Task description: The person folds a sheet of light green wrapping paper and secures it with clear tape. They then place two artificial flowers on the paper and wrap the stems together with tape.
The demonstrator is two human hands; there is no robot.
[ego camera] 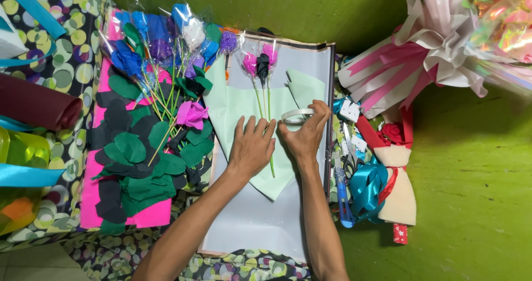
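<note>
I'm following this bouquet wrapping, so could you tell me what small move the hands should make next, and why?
Probably pull a short strip off the tape roll that the right hand holds. The left hand lies flat on the pale green paper beside the flower stems, which lie loose on it, with no tape visible.

Bare grey board (249,220) below the hands, paper flowers (160,54) crowding left, ribbons (368,184) and bouquet (421,54) right.
</note>
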